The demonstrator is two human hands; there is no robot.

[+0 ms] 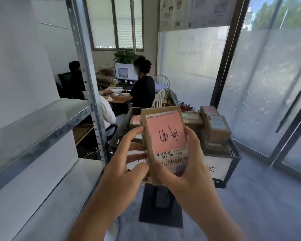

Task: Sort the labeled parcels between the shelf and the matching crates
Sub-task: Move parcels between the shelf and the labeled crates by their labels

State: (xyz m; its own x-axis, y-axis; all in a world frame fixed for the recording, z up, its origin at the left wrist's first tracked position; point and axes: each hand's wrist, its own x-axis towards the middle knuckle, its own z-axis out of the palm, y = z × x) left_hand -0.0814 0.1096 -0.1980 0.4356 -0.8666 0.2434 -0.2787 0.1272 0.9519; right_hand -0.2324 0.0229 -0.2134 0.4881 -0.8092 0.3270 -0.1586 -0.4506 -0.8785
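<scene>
Parcel (165, 141), a brown cardboard box, is held up in the near centre by both hands: the left hand (127, 162) grips its left edge with curled fingers, and the right hand (186, 164) wraps its right edge and lower corner. Its pink label (166, 132) bears upside-down black handwriting; the white strip below reads "530- D5 A35" above a barcode. Behind it a black crate (233, 153) holds more labelled boxes (215, 129), with a white sign (217, 166) showing "安". Left stands the metal shelf (42, 122).

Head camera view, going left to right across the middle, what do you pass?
Metal shelf → shelf upright post → left hand → pink-labelled parcel → right hand → stacked parcels in the black crate → frosted glass door.
</scene>
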